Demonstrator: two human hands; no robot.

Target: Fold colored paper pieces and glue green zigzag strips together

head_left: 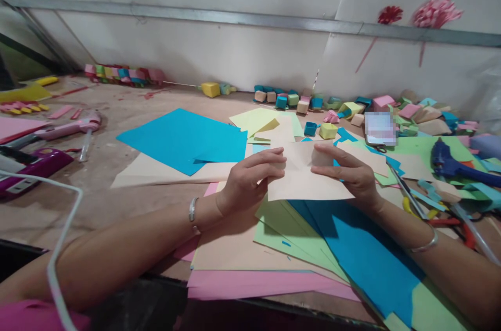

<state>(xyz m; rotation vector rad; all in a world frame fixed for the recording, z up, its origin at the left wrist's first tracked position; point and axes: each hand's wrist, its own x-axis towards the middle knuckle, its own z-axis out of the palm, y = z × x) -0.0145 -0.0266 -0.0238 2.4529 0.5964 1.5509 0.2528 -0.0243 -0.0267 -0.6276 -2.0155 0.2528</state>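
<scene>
We hold a beige paper sheet [309, 177] just above the coloured stack on the tabletop [129, 164], left hand [250, 177] and right hand [348, 172] pinching its upper edge; it looks light, floppy and easily creased, best gripped at its edges

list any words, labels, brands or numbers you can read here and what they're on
None can be read.
The beige paper held by the left hand and right hand is blank.
The phone screen is blurred out.
The purple stapler shows no legible marking.
</scene>
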